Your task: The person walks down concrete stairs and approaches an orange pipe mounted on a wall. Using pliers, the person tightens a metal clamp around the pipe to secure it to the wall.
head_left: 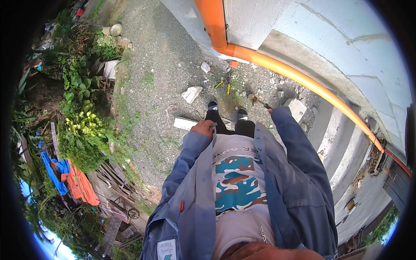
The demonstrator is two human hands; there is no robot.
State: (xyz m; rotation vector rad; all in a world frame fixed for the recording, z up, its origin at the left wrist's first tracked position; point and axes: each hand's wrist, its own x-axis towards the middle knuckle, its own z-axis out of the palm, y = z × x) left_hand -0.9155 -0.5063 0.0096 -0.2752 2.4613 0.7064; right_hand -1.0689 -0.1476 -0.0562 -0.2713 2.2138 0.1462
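Gravel ground (173, 73) beside orange pipe (277, 65); left hand (203, 128) curled, grasp unclear; right hand (269, 111) hidden, holding rusty tool (255, 100).

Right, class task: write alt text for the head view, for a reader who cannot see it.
A person in a blue jacket looks down at gravel ground. The left hand hangs by the hip; the right hand, mostly hidden by its sleeve, holds a small tool. An orange pipe follows the wall.

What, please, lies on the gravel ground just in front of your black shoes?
Yellow-handled pliers lie on the gravel ground beyond the black shoes. What lies under the shoes is covered.
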